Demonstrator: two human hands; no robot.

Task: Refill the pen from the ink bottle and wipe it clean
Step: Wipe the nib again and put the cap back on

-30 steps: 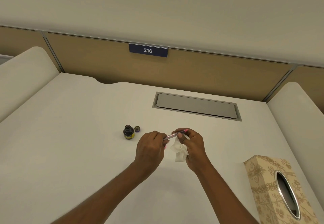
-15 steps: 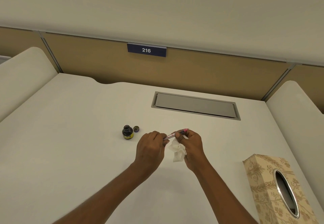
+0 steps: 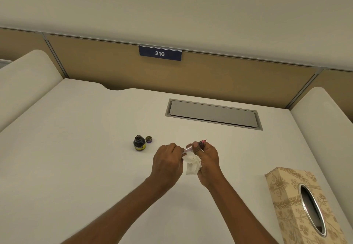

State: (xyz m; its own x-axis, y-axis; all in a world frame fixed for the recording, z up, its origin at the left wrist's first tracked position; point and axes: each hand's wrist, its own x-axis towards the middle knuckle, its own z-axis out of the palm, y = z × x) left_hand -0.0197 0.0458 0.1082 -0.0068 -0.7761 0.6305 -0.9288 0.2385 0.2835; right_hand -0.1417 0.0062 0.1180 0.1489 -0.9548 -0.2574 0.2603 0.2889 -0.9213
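Nearest, at R edge of worktop (image 3: 76,177): patterned tissue box (image 3: 286,196), slot up, well apart from the work.

Then both forearms reaching in to mid-worktop. Left hand (image 3: 166,159) curled round near end of the pen (image 3: 191,147). Right hand (image 3: 208,159) pinching its far part betw. thumb & fingers, w/ a crumpled white tissue (image 3: 192,164) bunched in that same hand, hanging under the barrel. Pen held above worktop, roughly level, pink tip poking out past right hand, pointing away & to the R.

Progress, as a guess: prob. past the refill, now in the wipe stage, w/ tissue out & at the pen. Can't tell whether barrel holds ink, nor any stain on tissue; too small. Left to do, by the look: finish wiping, close up pen (no pen lid in sight), screw cap back on bottle.

Just beyond & to L of hands: small dark ink bottle (image 3: 139,143), upright, open, yellow label. Bottle cap (image 3: 149,139) lying just beside it, on its R.

Farther: plain off-white matt surface w/ grey cable hatch (image 3: 213,113), shut, toward the back. Curved white dividers (image 3: 28,75) either side. At back, tan partition (image 3: 95,62) w/ blue plate (image 3: 160,53) marked "216"; pale wall (image 3: 172,5) above.
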